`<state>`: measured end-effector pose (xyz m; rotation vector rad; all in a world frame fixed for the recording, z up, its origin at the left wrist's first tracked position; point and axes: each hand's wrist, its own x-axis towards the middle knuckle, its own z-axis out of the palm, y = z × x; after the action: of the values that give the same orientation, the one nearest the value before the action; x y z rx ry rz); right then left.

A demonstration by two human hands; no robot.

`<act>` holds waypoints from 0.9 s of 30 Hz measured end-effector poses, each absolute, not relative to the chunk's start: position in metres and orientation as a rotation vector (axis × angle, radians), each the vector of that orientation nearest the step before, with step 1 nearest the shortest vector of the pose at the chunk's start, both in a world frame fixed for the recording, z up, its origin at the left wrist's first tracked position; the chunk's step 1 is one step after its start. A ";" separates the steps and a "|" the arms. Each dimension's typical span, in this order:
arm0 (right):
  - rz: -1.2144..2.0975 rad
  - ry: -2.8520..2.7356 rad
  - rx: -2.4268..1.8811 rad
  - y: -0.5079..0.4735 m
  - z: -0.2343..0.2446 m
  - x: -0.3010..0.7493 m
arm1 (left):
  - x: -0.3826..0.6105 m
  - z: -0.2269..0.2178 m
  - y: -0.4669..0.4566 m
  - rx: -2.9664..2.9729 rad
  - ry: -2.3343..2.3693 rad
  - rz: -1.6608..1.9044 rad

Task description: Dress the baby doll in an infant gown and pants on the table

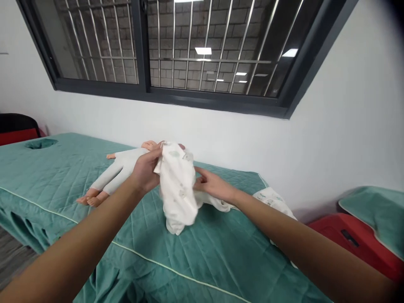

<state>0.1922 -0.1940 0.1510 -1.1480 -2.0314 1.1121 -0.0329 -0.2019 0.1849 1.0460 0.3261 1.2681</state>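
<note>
My left hand point(145, 169) is closed on the top edge of a white baby garment point(178, 187) with small pale prints, holding it up so it hangs over the bed. My right hand point(212, 184) pinches the same garment on its right side, lower down. Behind the garment lies a baby doll point(118, 170) in a white bodysuit, on its back, with its bare feet toward the left and its head partly hidden by the cloth. All of this is above a bed covered with a green quilted cover point(63, 168).
Another white printed cloth point(273, 200) lies at the bed's right edge. A face hole point(41, 144) is in the bed at far left. A red stool with a green cover point(362, 235) stands at right. A white wall and a barred window are behind.
</note>
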 end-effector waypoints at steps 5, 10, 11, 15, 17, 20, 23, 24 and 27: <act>1.177 -2.104 -1.153 -0.203 0.151 0.186 | -0.022 0.181 -0.217 1.143 0.243 1.094; 0.935 -2.097 -1.075 -0.198 0.157 0.193 | -0.030 0.184 -0.212 1.249 0.349 1.079; 0.881 -2.044 -1.074 -0.197 0.158 0.194 | -0.030 0.183 -0.210 1.326 0.433 1.049; 0.732 -1.868 -1.102 -0.197 0.165 0.197 | -0.012 0.173 -0.215 1.689 0.765 0.887; 0.635 -1.799 -1.122 -0.202 0.170 0.199 | 0.004 0.167 -0.225 1.849 0.871 0.812; 0.526 -1.770 -1.162 -0.211 0.179 0.209 | 0.023 0.165 -0.239 1.964 0.879 0.679; 0.461 -1.871 -1.181 -0.221 0.187 0.231 | 0.027 0.173 -0.242 1.848 0.811 0.695; 0.448 -1.910 -1.185 -0.224 0.189 0.240 | 0.026 0.178 -0.241 1.796 0.815 0.736; 0.435 -2.023 -1.237 -0.232 0.195 0.265 | 0.023 0.200 -0.235 1.746 0.903 0.853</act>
<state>0.2646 -0.2325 0.1945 -1.2370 -2.0233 0.4350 0.0231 -0.2352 0.2004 1.7460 0.9026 0.8534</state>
